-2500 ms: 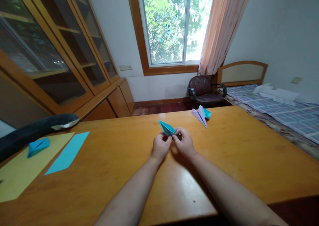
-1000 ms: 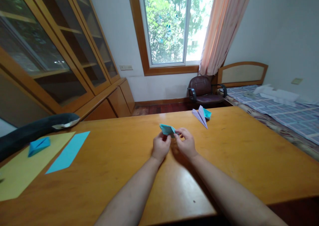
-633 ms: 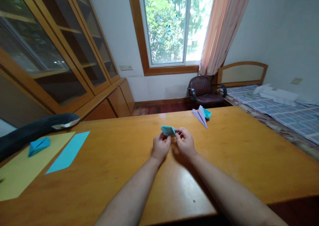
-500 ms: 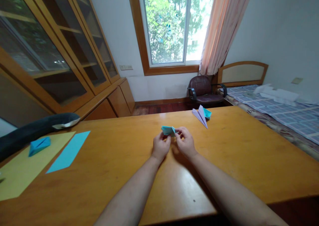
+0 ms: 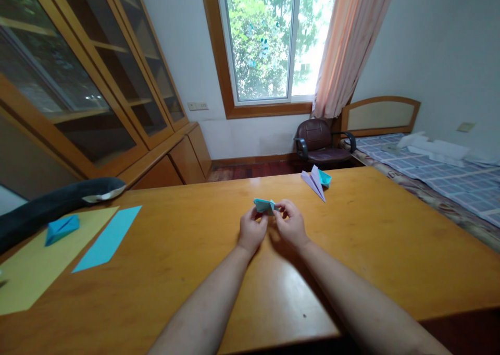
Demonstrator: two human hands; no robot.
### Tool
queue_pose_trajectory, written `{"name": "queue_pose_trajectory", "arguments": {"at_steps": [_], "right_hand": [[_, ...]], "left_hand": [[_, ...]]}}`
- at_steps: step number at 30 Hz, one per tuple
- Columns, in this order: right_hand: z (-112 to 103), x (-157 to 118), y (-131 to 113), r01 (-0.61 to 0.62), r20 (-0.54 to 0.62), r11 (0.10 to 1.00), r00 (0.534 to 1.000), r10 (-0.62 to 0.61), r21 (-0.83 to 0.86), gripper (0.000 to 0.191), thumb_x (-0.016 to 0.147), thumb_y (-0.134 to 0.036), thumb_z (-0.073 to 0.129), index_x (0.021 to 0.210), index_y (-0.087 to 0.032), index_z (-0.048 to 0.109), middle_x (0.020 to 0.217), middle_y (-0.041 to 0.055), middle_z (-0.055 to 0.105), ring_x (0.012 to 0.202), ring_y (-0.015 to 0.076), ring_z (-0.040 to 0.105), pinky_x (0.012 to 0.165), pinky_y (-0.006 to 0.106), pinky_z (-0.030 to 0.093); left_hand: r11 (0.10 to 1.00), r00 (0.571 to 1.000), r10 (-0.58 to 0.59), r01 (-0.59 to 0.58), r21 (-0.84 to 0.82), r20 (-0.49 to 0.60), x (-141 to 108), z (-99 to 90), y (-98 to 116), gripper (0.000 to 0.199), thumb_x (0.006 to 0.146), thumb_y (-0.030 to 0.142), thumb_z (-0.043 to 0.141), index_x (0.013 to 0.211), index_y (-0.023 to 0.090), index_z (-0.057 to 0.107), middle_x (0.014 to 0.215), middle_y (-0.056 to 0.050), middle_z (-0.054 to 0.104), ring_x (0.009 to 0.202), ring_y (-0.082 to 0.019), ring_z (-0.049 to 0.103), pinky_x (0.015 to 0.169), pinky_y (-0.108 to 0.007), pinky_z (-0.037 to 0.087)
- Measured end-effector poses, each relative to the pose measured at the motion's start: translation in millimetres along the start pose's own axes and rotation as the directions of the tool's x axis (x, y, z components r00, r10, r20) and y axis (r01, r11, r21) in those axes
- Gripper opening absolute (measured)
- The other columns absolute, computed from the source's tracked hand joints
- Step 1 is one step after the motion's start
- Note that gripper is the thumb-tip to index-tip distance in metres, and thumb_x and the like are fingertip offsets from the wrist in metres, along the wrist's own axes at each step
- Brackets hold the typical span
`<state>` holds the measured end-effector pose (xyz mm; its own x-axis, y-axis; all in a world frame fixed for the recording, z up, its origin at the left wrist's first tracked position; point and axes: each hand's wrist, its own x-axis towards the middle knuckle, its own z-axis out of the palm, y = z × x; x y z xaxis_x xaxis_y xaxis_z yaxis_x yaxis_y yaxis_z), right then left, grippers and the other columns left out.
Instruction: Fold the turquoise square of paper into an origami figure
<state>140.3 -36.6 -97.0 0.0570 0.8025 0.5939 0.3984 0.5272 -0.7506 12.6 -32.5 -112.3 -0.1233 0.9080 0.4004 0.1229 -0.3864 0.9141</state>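
Grip closed: left hand point(image 5: 252, 231) and right hand point(image 5: 291, 224) pinch the folded blue paper point(image 5: 264, 206), left of the purple plane point(image 5: 313, 183). Folding seems in hand; a further crease would call for steadiness.

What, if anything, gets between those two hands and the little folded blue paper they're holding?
Nothing visible does: the left hand and right hand both touch the folded blue paper directly. The purple paper plane lies apart, farther back to the right.
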Motion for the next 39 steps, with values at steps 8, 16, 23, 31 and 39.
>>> {"name": "queue_pose_trajectory", "arguments": {"at_steps": [8,16,23,31,39], "right_hand": [[-0.5,-0.3,-0.6,0.011,0.023,0.999,1.0,-0.01,-0.04,0.01,0.078,-0.021,0.053,0.083,-0.017,0.061,0.079,0.0037,0.06,0.07,0.0151,0.053,0.063,0.026,0.043],[-0.6,0.9,4.2,0.054,0.033,0.985,0.998,-0.049,-0.165,0.012,0.078,-0.019,0.052,0.079,-0.018,0.064,0.078,0.0043,0.058,0.075,0.0166,0.054,0.066,0.027,0.043],[-4.4,-0.6,-3.1,0.197,0.077,0.919,0.98,-0.182,-0.341,0.013,0.081,-0.018,0.052,0.074,-0.02,0.063,0.075,0.0043,0.062,0.075,0.0164,0.055,0.071,0.027,0.043],[-2.0,-5.5,-4.6,0.324,0.18,0.859,0.945,-0.273,-0.396,0.023,0.085,-0.018,0.048,0.093,-0.022,0.068,0.087,0.0078,0.065,0.082,0.0193,0.056,0.075,0.03,0.044],[6.6,-7.1,-0.1,0.408,0.279,0.831,0.906,-0.318,-0.378,0.034,0.087,-0.016,0.043,0.114,-0.021,0.063,0.1,0.0106,0.063,0.09,0.0219,0.053,0.082,0.035,0.045]], "left_hand": [[1.0,0.999,0.002,-0.003,0.013,0.037,-0.1,-1.0,1.1,0.015,0.075,0.022,0.059,0.087,0.014,0.066,0.084,-0.006,0.07,0.076,-0.017,0.065,0.07,-0.025,0.05],[0.998,0.999,0.006,-0.009,0.055,0.054,-0.8,-1.8,3.0,0.015,0.075,0.022,0.059,0.086,0.014,0.065,0.083,-0.006,0.07,0.073,-0.016,0.064,0.068,-0.023,0.05],[0.995,0.999,-0.036,0.034,0.099,0.026,-1.9,0.1,12.6,0.012,0.072,0.025,0.062,0.073,0.013,0.066,0.069,-0.004,0.068,0.06,-0.013,0.06,0.058,-0.021,0.047],[0.988,0.988,-0.154,0.155,0.029,-0.035,0.2,0.3,11.6,0.015,0.068,0.026,0.064,0.068,0.012,0.067,0.067,-0.004,0.068,0.06,-0.014,0.059,0.058,-0.022,0.046],[0.916,0.958,-0.286,0.27,-0.298,-0.009,4.9,3.5,6.5,0.017,0.066,0.027,0.065,0.074,0.011,0.065,0.075,-0.005,0.069,0.066,-0.015,0.062,0.064,-0.025,0.05]]}}
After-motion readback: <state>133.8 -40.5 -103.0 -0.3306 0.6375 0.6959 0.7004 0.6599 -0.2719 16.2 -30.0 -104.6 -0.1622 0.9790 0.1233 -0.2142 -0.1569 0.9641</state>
